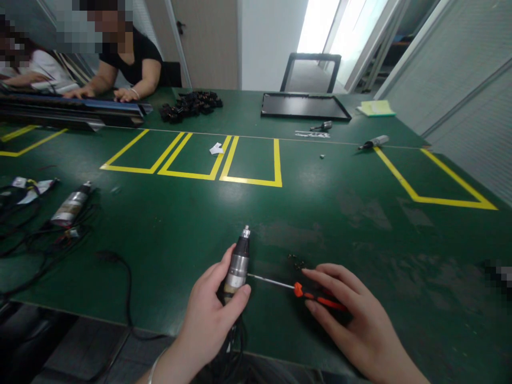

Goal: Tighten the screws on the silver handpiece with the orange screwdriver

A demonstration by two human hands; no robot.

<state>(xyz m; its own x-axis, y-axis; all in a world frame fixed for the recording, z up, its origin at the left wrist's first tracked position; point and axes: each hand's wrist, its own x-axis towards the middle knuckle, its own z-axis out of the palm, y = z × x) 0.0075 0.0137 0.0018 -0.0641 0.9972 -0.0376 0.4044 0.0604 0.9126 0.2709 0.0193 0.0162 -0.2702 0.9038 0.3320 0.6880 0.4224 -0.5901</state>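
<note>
Left hand [208, 312] grips an electric screwdriver [239, 266], right hand [360, 314] pinches a red-and-black screwdriver [298, 289] (tip's basically at the electric one).

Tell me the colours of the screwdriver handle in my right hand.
The screwdriver handle is red and black, clearest in the head view.

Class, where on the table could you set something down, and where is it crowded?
Bare table lies between the three middle yellow frames and the left hand, and inside the rightmost frame. Crowded: far left, cables and second tool; beside the right hand, screwdriver and small bits.
</note>
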